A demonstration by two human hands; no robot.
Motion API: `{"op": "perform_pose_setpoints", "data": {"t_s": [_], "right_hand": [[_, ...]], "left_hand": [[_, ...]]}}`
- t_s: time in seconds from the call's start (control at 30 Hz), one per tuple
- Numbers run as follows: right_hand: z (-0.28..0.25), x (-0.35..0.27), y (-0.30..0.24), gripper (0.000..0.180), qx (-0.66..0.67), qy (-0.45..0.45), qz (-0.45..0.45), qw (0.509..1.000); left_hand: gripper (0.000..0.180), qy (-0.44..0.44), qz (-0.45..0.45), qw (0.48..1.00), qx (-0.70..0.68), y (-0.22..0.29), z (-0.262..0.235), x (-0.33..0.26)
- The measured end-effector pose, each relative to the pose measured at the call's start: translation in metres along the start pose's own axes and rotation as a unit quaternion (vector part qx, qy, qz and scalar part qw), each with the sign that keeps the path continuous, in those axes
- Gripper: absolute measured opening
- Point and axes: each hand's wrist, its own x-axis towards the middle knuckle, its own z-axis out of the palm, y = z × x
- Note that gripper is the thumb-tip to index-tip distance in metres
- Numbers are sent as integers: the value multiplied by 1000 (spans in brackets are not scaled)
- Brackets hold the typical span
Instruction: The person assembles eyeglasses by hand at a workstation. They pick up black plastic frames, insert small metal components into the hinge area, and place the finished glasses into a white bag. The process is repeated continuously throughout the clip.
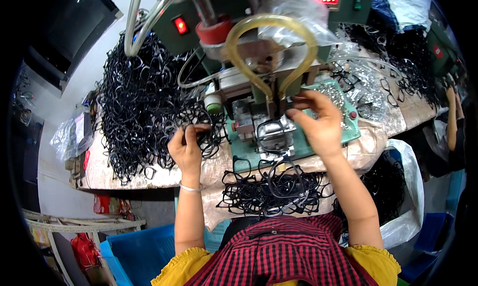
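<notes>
My left hand [185,145] is at the right edge of a large heap of black eyeglass frames [137,102], its thumb and fingers curled together. What they pinch, if anything, I cannot make out against the dark frames. At the press machine [269,62], my right hand [322,124] has its thumb and fingertips bent in beside the metal jig [276,131]. Anything small between those fingertips is too hard to see. A dark eyeglass frame [271,150] sits at the front of the jig, below the yellowish looped tube [271,19].
More black frames [269,191] lie in front of me at the table edge. Small metal parts [336,99] are spread on the green base [353,129]. A white sack [413,186] stands at right, a blue crate [139,251] at lower left. Another person's arm [452,116] shows far right.
</notes>
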Motion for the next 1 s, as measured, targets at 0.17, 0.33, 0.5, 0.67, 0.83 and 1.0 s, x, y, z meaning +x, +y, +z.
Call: {"op": "perform_pose_setpoints", "data": {"t_s": [0.17,0.33,0.5,0.67,0.83,1.0], "right_hand": [[17,-2,6,41,108,38,50,992],[16,-7,3,48,171,31,62,983],[31,-11,-19,49,201,12,103,974],[19,-22,-33,46,88,-29,25,995],[-54,3,34,28,-491,33,-103,864],[-96,-5,76,24,-508,80,-103,851]], "left_hand": [[53,88,12,994,-69,3,10,-24],[66,76,181,966,-167,74,6,11],[71,23,291,952,-97,139,9,28],[47,-190,406,894,12,136,11,4],[36,-266,517,805,118,136,54,-6],[40,-236,525,809,119,133,62,-13]]}}
